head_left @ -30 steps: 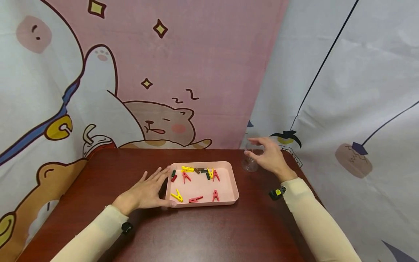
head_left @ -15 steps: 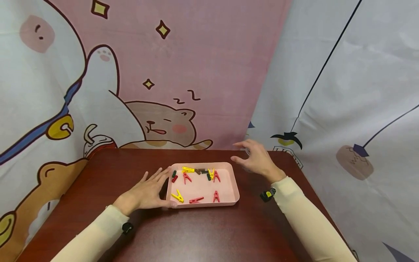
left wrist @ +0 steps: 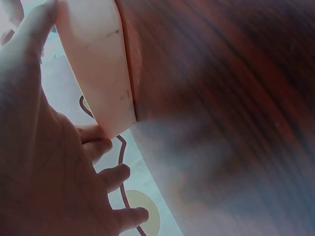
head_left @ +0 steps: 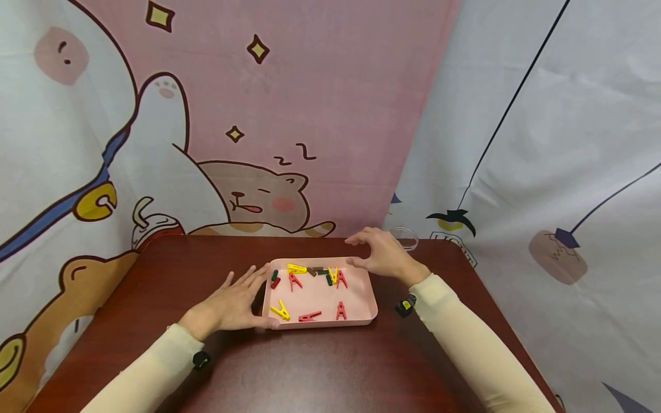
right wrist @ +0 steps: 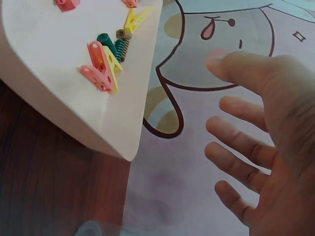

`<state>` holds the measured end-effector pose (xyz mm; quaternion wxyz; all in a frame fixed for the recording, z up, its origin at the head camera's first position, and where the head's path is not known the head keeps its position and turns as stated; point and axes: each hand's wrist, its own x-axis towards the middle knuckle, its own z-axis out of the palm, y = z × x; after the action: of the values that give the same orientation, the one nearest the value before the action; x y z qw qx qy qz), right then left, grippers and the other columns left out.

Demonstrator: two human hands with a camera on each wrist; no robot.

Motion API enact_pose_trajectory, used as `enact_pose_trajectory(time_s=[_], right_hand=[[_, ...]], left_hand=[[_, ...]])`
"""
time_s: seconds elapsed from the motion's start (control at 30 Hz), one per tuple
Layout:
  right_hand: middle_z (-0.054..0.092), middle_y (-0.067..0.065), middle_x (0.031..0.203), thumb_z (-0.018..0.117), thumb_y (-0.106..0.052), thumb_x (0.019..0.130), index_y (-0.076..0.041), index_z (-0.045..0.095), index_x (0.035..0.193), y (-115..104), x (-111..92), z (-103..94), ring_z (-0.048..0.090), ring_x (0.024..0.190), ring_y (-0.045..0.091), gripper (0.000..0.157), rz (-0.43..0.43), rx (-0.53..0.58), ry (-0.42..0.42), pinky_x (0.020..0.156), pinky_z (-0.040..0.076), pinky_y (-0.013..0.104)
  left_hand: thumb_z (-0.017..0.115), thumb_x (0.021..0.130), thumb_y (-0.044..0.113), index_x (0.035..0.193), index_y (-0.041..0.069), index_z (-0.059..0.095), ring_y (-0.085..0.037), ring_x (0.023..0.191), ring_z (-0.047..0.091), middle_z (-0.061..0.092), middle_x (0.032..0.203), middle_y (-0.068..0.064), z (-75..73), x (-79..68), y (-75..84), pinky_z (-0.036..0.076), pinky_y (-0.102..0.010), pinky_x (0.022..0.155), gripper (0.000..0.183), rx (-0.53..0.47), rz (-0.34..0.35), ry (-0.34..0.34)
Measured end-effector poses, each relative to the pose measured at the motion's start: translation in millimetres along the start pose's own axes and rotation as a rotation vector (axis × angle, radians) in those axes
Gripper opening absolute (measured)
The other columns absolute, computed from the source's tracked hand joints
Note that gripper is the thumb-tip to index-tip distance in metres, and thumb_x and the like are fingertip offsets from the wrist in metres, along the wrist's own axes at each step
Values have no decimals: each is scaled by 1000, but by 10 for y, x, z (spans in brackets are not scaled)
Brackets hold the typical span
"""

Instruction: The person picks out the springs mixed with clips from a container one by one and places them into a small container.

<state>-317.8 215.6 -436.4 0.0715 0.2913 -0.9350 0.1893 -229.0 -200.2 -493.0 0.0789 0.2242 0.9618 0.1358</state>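
Note:
A pink tray [head_left: 315, 295] holds red clothespins [head_left: 341, 310], yellow clothespins [head_left: 280, 310] and small dark green, red and brown pieces. In the right wrist view some green pieces [right wrist: 121, 48] look ribbed like coils. My left hand [head_left: 227, 304] spans the tray's left end, thumb at the front corner and fingertips at the back one, fingers spread and fairly straight. My right hand [head_left: 384, 255] is beside the tray's back right corner, thumb and fingers apart with nothing between them. Behind it the rim of a clear plastic cup [head_left: 405, 238] shows; the hand hides the lower part.
A dark reddish-brown table [head_left: 320, 367] carries the tray and cup. A cartoon-printed cloth [head_left: 320, 103] hangs behind the table's back edge, and a pale cloth [head_left: 558, 172] hangs along the right side.
My right hand has let go of the clear cup and moved left toward the tray's back right corner. The cup stays behind. My left hand keeps its place on the tray.

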Motion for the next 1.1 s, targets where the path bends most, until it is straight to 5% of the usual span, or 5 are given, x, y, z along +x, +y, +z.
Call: enact_pose_trajectory(time_s=[0.67, 0.9, 1.1], right_hand=[[83, 11, 133, 91, -36, 99, -15, 86, 137, -197, 255, 336, 77, 120, 37, 44, -35, 27, -245, 101, 64, 54], [83, 7, 126, 97, -38, 96, -17, 86, 137, -272, 283, 433, 77, 104, 20, 47, -75, -60, -307, 92, 67, 44], [82, 5, 125, 99, -38, 95, -19, 86, 137, -327, 311, 490, 74, 106, 18, 48, -96, -107, -362, 91, 64, 45]], left_hand=[[74, 88, 97, 188, 11, 19, -49, 181, 25, 21, 197, -10, -11, 4, 12, 17, -89, 138, 143, 5, -4, -9], [73, 88, 97, 188, 11, 18, -49, 181, 25, 21, 198, -10, 6, 11, -1, 17, -89, 138, 143, 7, 2, -5], [73, 88, 97, 188, 12, 18, -49, 181, 25, 21, 198, -10, 0, 6, 2, 17, -89, 138, 142, -2, -4, -8]])
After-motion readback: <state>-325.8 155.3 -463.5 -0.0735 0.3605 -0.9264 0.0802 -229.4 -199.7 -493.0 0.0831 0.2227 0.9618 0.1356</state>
